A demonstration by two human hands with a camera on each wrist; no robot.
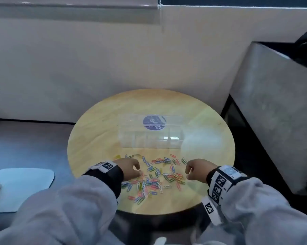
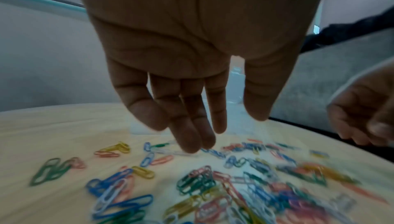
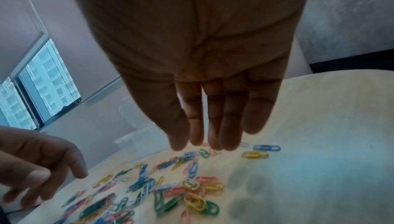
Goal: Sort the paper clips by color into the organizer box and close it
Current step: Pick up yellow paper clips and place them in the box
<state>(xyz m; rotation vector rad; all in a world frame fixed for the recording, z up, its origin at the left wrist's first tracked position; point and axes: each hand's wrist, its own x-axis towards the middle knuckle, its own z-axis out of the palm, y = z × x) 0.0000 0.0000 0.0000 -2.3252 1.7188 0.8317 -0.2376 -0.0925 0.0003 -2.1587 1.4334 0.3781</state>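
Several coloured paper clips [image 1: 156, 175] lie scattered on the near half of a round wooden table [image 1: 99, 135]. Blue, green, yellow, red and white ones are mixed together [image 2: 192, 182] [image 3: 192, 192]. A clear organizer box [image 1: 151, 138] with a blue round sticker stands behind them at the table's middle; it looks empty, and its lid seems raised. My left hand [image 1: 137, 169] hovers over the pile's left side, fingers relaxed and hanging [image 2: 221, 131], holding nothing. My right hand [image 1: 188, 172] hovers at the pile's right edge, fingers straight [image 3: 198, 143], also holding nothing.
A beige wall runs close behind the table. A tall grey block [image 1: 272, 112] stands to the right, near the table's rim. On the dark floor at the left lies a pale mat [image 1: 20, 188]. A window [image 3: 42, 89] shows in the right wrist view.
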